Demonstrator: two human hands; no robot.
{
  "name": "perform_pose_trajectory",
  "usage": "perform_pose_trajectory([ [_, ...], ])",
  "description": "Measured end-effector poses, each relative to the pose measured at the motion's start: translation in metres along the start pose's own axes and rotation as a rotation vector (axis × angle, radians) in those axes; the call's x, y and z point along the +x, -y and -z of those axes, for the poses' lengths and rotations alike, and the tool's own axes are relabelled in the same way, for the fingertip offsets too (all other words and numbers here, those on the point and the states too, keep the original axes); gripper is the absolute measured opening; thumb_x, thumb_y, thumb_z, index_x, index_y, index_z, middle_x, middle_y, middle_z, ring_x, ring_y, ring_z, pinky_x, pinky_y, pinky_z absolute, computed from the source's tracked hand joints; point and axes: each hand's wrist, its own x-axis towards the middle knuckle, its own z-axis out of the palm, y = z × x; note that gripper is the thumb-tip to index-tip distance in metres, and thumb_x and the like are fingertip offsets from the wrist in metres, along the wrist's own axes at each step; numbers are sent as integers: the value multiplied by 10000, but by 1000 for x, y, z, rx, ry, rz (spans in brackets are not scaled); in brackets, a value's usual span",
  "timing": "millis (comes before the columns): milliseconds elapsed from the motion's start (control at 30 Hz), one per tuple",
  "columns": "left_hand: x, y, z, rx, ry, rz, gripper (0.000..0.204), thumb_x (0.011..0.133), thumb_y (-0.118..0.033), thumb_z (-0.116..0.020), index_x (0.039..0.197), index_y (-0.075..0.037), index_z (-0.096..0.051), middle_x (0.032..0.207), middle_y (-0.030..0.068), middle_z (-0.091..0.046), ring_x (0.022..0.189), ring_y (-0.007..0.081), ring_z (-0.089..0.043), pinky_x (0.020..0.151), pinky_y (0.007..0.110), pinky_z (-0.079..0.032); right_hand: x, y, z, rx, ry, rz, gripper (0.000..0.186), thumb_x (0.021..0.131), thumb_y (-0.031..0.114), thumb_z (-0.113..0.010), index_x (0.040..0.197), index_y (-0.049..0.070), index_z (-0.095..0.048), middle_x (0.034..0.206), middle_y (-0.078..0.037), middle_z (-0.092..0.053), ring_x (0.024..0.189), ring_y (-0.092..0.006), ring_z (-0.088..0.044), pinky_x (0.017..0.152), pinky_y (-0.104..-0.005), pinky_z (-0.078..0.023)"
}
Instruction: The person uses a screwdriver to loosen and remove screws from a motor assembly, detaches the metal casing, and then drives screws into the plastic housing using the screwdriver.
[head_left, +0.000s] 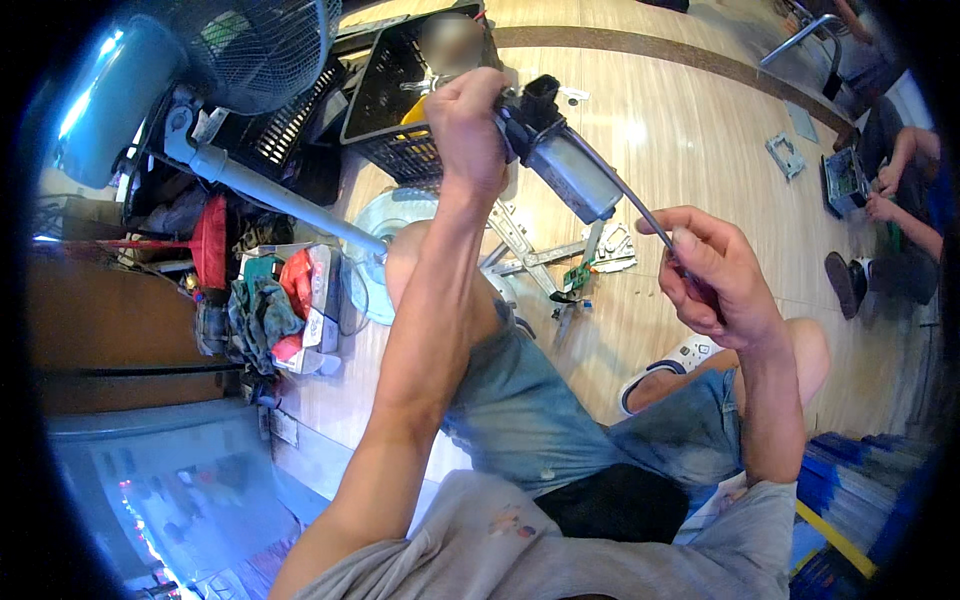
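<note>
My left hand (468, 130), raised in front of me, is closed round the black end of a small electric motor (575, 175). The motor has a silvery can-shaped body and a black plastic connector on top. My right hand (718, 275) grips the handle of a screwdriver (640, 205), most of which the fingers cover. Its long thin shaft runs up and left along the motor toward the black housing. Whether the tip touches there I cannot tell. Below the motor, metal bracket arms (535, 255) and a green piece (575, 278) lie on the floor.
A black plastic crate (400, 155) stands beyond my left hand. A standing fan (280, 205) rises at left, near a box (325, 300) with cloth and red items. At far right another person's hands (885, 195) work on a metal-cased device (845, 185). A metal plate (785, 157) lies nearby.
</note>
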Motion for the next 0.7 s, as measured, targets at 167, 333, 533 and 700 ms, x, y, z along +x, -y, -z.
perform_pose_trajectory([
  [167, 0, -4, 4, 192, -11, -82, 258, 774, -77, -587, 531, -20, -522, 537, -52, -439, 514, 43, -363, 473, 249, -268, 5, -15, -13, -1442, -396, 895, 221, 844, 73, -700, 1052, 13, -659, 713, -102, -562, 541, -219, -562, 464, -311, -426],
  [333, -3, -2, 0, 154, -38, -32, 260, 771, -89, -574, 530, -21, -503, 534, -45, -440, 504, 46, -357, 466, 254, -260, 7, -27, -18, -1526, -455, 869, 267, 875, 111, -688, 1121, 14, -658, 701, -88, -570, 518, -188, -546, 460, -303, -430],
  [533, -1, -1, -4, 136, -21, -13, 278, 767, -113, -576, 520, -22, -486, 528, -44, -416, 513, 54, -342, 473, 269, -255, 2, -3, -9, -343, -183, 100, 378, 1021, 280, -508, 1142, -61, -622, 648, -10, -538, 426, -28, -435, 346, -196, -323],
  [700, -1, -1, 3, 176, 15, -18, 281, 776, -118, -576, 523, -30, -492, 529, -48, -414, 521, 51, -340, 477, 266, -252, 1, -7, 3, 108, 20, -64, 369, 996, 280, -546, 1105, -68, -600, 655, -47, -545, 373, -34, -406, 297, -170, -275],
])
